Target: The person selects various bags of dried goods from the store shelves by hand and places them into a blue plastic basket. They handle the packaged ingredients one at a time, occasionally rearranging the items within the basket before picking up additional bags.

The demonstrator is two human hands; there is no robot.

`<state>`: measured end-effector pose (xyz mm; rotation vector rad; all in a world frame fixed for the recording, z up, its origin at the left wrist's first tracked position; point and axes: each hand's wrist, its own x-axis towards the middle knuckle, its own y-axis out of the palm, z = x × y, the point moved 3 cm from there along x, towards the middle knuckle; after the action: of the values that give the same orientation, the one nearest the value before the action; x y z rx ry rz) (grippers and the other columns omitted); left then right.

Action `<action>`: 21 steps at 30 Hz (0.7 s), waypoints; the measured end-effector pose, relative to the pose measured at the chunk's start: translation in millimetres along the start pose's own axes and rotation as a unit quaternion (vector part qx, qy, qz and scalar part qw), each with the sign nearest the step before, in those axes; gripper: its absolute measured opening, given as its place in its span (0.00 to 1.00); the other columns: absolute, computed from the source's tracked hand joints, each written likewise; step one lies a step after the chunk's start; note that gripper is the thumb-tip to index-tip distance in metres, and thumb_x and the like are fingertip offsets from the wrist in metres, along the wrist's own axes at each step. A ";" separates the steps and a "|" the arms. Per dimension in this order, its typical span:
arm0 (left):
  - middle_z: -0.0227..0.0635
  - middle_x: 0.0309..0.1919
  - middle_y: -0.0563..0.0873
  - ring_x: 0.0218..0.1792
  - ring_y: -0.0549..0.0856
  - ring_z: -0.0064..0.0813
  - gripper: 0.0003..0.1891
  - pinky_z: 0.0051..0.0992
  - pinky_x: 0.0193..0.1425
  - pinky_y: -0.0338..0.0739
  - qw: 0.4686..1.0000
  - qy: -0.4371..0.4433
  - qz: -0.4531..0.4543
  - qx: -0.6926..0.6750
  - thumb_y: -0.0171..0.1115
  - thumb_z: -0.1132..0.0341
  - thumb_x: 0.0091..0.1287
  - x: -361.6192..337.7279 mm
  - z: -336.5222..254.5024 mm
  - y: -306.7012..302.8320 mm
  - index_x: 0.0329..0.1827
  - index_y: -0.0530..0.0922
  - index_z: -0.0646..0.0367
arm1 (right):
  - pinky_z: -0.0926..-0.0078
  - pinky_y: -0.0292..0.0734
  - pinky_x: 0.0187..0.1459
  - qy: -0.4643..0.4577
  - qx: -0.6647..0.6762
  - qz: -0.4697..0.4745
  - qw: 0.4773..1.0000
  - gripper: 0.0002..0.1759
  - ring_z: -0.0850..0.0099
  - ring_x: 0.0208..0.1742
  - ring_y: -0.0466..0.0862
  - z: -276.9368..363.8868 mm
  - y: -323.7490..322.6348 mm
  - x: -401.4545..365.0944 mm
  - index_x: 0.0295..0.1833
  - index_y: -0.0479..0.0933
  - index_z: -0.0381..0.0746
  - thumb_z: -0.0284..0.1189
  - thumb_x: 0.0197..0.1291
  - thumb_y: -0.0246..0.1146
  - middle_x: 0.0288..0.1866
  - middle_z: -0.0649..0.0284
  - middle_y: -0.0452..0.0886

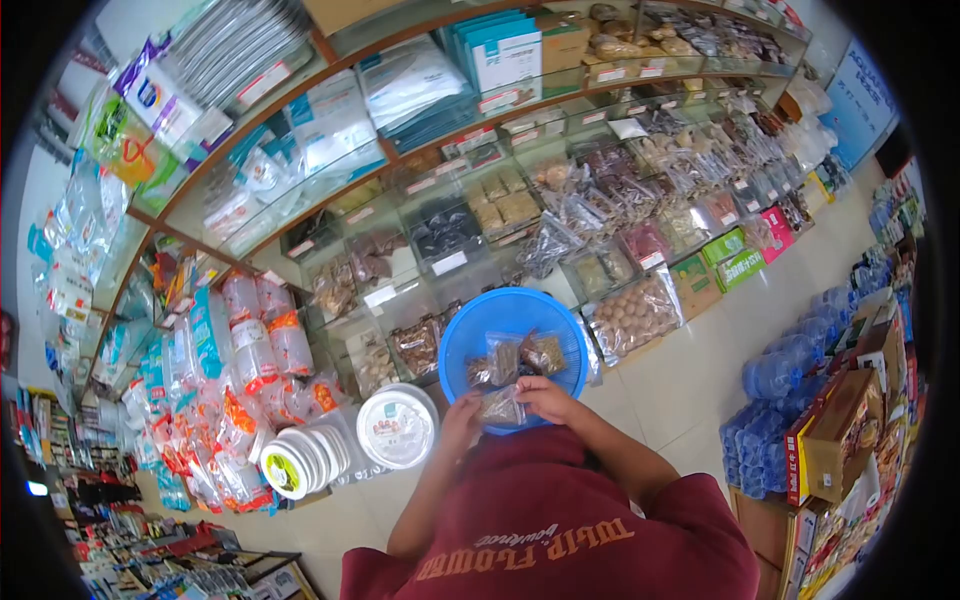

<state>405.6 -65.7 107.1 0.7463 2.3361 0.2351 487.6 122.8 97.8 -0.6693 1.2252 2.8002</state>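
Note:
Over the near side of a round blue plastic basket (462,335), I hold a small clear plastic bag (499,408) with something brownish in it. My left hand (463,418) is closed on the bag's left edge. On its right top corner, my right hand (546,398) pinches with the fingertips. Inside the basket lie several similar bags, among them one with dark brown contents (503,358) and one with lighter brown pieces (543,352). What exactly the bags contain is too small to tell.
Glass-fronted shelves (450,262) of bagged dry goods rise behind the basket. Stacked white round tubs (397,427) and wrapped plastic cups (255,350) stand at left. At right are bottled-water packs (755,450) and cardboard boxes (843,435), with tiled floor (660,395) between.

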 end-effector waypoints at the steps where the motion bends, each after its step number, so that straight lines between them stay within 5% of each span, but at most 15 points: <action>1: 0.40 0.55 0.76 0.54 0.77 0.34 0.22 0.36 0.56 0.74 0.965 -0.111 0.089 -0.222 0.60 0.73 0.60 -6.3 -10.0 18.6 0.58 0.68 0.63 | 0.74 0.73 0.41 -0.009 0.000 -0.004 1.000 0.04 0.78 0.39 0.76 4.2 -1.3 -3.7 0.35 0.71 0.43 0.23 0.60 0.58 0.35 0.70 0.74; 3: 0.43 0.51 0.79 0.52 0.79 0.33 0.18 0.33 0.55 0.75 0.962 -0.117 0.101 -0.226 0.56 0.76 0.60 -12.2 -17.6 39.8 0.54 0.71 0.67 | 0.74 0.73 0.41 -0.020 0.063 0.004 0.998 0.03 0.78 0.39 0.76 8.7 -4.7 -13.3 0.35 0.71 0.43 0.24 0.60 0.57 0.36 0.70 0.75; 5: 0.42 0.46 0.81 0.47 0.81 0.31 0.16 0.30 0.50 0.77 0.995 -0.047 0.073 -0.050 0.57 0.76 0.60 -10.0 -15.2 49.5 0.53 0.72 0.67 | 0.73 0.74 0.42 -0.047 0.042 0.012 0.998 0.02 0.76 0.40 0.77 5.0 -20.5 -15.0 0.37 0.72 0.42 0.27 0.63 0.55 0.38 0.70 0.76; 7: 0.40 0.45 0.81 0.46 0.82 0.30 0.15 0.29 0.50 0.77 0.997 -0.038 0.072 -0.010 0.59 0.76 0.60 -5.5 -10.1 62.7 0.51 0.73 0.66 | 0.73 0.74 0.43 -0.019 0.041 -0.102 0.994 0.07 0.76 0.41 0.77 13.2 -19.8 -26.6 0.42 0.74 0.42 0.32 0.66 0.53 0.39 0.68 0.76; 9: 0.37 0.43 0.81 0.43 0.82 0.28 0.13 0.25 0.48 0.77 0.996 -0.014 0.061 0.069 0.62 0.77 0.59 -0.8 -5.8 74.9 0.47 0.74 0.64 | 0.69 0.74 0.47 -0.001 0.031 -0.115 0.993 0.14 0.72 0.46 0.78 5.0 -42.1 -29.1 0.50 0.73 0.42 0.38 0.67 0.52 0.44 0.66 0.78; 11: 0.37 0.43 0.81 0.43 0.82 0.28 0.15 0.24 0.47 0.77 0.993 0.021 0.065 0.091 0.64 0.75 0.59 0.3 -5.8 95.4 0.48 0.74 0.64 | 0.61 0.74 0.50 0.069 0.223 -0.010 0.972 0.18 0.70 0.58 0.74 17.2 -22.4 -45.9 0.57 0.71 0.43 0.41 0.67 0.52 0.52 0.65 0.77; 13: 0.36 0.42 0.81 0.44 0.81 0.27 0.16 0.23 0.47 0.77 0.990 0.054 0.064 0.114 0.65 0.73 0.58 -1.7 -14.2 116.9 0.49 0.74 0.64 | 0.59 0.74 0.53 0.061 0.239 0.036 0.969 0.19 0.67 0.59 0.74 22.1 -19.1 -56.1 0.59 0.70 0.42 0.38 0.66 0.53 0.55 0.63 0.76; 15: 0.36 0.44 0.80 0.47 0.80 0.28 0.19 0.23 0.46 0.77 0.861 0.275 0.041 0.426 0.66 0.69 0.58 -8.8 -33.5 138.0 0.52 0.74 0.62 | 0.56 0.73 0.55 0.052 0.259 0.079 0.961 0.20 0.64 0.61 0.73 15.2 -22.0 -63.4 0.61 0.68 0.41 0.36 0.66 0.54 0.58 0.60 0.75; 17: 0.37 0.48 0.79 0.49 0.79 0.29 0.21 0.23 0.43 0.77 0.857 0.264 0.006 0.442 0.66 0.67 0.58 -7.1 -23.6 133.2 0.55 0.73 0.59 | 0.55 0.73 0.57 0.013 0.131 0.007 0.991 0.20 0.61 0.57 0.76 8.2 -42.3 -60.6 0.62 0.67 0.40 0.27 0.64 0.56 0.57 0.57 0.75; 18: 0.37 0.49 0.78 0.48 0.79 0.28 0.21 0.23 0.42 0.77 0.891 0.230 -0.020 0.390 0.65 0.66 0.59 -2.6 -17.0 125.5 0.55 0.72 0.59 | 0.56 0.74 0.56 0.007 0.171 -0.026 0.985 0.22 0.58 0.54 0.79 4.9 -46.6 -61.3 0.62 0.67 0.40 0.21 0.61 0.57 0.56 0.55 0.76; 21: 0.38 0.50 0.78 0.46 0.80 0.28 0.20 0.23 0.40 0.77 0.936 0.165 -0.029 0.310 0.64 0.66 0.60 15.9 6.3 95.3 0.55 0.72 0.59 | 0.55 0.75 0.53 -0.020 0.171 -0.052 0.984 0.22 0.58 0.53 0.79 9.5 -45.3 -76.5 0.61 0.67 0.40 0.21 0.60 0.58 0.55 0.55 0.76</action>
<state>442.8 21.3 127.1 0.9883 2.7802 -0.4655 561.6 172.8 101.5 -0.6275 1.5601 2.4189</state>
